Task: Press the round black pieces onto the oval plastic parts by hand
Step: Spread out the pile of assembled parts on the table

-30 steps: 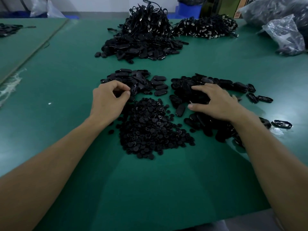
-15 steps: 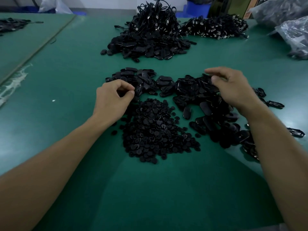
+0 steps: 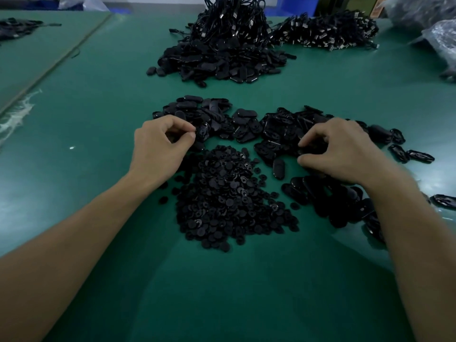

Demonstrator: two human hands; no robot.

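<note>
Reaching into loose stock on a green table [image 3: 86,107], a person works bare-handed at centre frame. The left hand [image 3: 160,146] pinches a small dark piece [image 3: 201,132] between thumb and forefinger at the far edge of the heap of round black pieces [image 3: 222,201], apparently to have it ready for pressing; whether it is round or oval cannot be told. The right hand [image 3: 345,149], right of centre, arches over the spread of oval plastic parts [image 3: 278,134] with fingers curled and thumb set apart from them, seemingly picking out the next part, though the dark heap hides whether anything is in its grasp. The two supplies lie side by side just before the person, likely so each hand feeds from its own. Nothing sits in a tray or bin: every heap lies straight on the table. At upper centre a larger mound [image 3: 222,62] of similar dark parts is topped with black cords [image 3: 232,18]. Clear plastic bags [image 3: 441,38] at upper right hold something dark, too dim to identify.
</note>
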